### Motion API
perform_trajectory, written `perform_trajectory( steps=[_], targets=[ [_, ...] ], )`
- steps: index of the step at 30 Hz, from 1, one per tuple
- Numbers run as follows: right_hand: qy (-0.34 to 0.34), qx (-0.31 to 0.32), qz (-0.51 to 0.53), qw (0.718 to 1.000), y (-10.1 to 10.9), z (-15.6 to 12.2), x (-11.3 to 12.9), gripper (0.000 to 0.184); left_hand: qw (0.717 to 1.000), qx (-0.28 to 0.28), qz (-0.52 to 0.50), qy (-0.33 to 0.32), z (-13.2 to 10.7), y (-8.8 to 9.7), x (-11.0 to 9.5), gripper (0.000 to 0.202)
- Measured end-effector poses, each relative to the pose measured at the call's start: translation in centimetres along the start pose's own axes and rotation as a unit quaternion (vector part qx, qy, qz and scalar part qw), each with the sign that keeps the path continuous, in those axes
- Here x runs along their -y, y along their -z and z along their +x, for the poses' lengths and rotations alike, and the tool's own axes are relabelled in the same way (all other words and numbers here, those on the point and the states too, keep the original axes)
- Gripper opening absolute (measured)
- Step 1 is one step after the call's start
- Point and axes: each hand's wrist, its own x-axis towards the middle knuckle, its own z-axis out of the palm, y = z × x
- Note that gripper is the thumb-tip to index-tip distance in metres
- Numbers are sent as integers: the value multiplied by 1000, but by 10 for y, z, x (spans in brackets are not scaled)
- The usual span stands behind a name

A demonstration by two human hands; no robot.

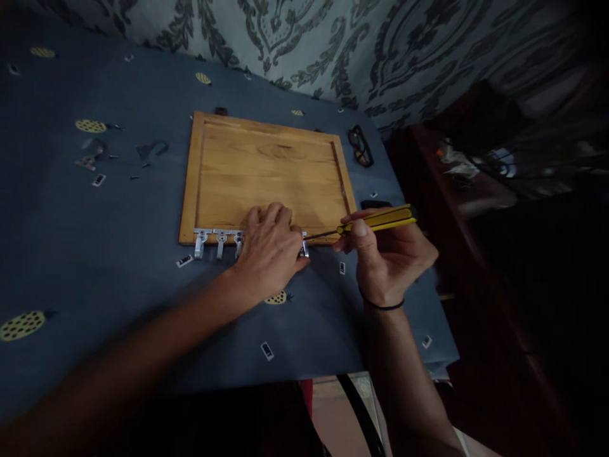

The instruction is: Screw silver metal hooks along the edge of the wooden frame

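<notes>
A framed wooden board (271,178) lies flat on the cloth. Along its near edge sits a row of silver metal hooks (221,242), with their curved ends sticking out over the rim. My left hand (272,251) presses on this edge, fingers bent and thumb by the rightmost hook (305,246), covering part of the row. In my right hand (387,257) is a yellow-handled screwdriver (378,220), gripped between thumb and fingers. Its shaft points left, and the tip meets the rightmost hook; the screw there is too small to make out.
Loose hooks (151,150) and small screws (134,178) lie on the blue patterned tablecloth (95,254) at the left. Eyeglasses (360,146) rest beyond the board's right side, with a dark object (375,204) nearer. A patterned curtain (304,44) hangs behind; dark furniture stands right.
</notes>
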Motion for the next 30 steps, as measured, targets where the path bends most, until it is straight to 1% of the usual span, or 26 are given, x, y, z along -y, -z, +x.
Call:
perform_trajectory(
  steps=[3, 8, 14, 18, 21, 23, 26, 30],
  targets=[
    [-8, 2, 0, 1000, -1, 0, 1, 30, 1000, 4, -1, 0, 0, 1, 0, 33],
    [-31, 13, 2, 999, -2, 1, 3, 37, 1000, -20, 11, -7, -1, -3, 1, 30],
    [-49, 87, 16, 995, 10, 5, 6, 29, 1000, -16, 16, -10, 0, -2, 2, 33],
    [-56, 113, 20, 992, 15, 7, 6, 30, 1000, -11, 17, -6, 0, -1, 1, 32],
    [-47, 98, 2, 994, 12, 7, 4, 27, 1000, -10, 18, -7, 0, -1, 1, 32],
    [-23, 64, -25, 997, 9, 5, 1, 26, 1000, -8, 18, -8, -1, -1, 1, 33],
    [10, 16, -66, 998, 3, 1, -3, 33, 1000, -6, 14, -5, -1, 0, 1, 33],
    [13, 11, -77, 997, 0, -1, -4, 37, 1000, 8, 12, 1, 0, 2, 1, 33]
  ],
)
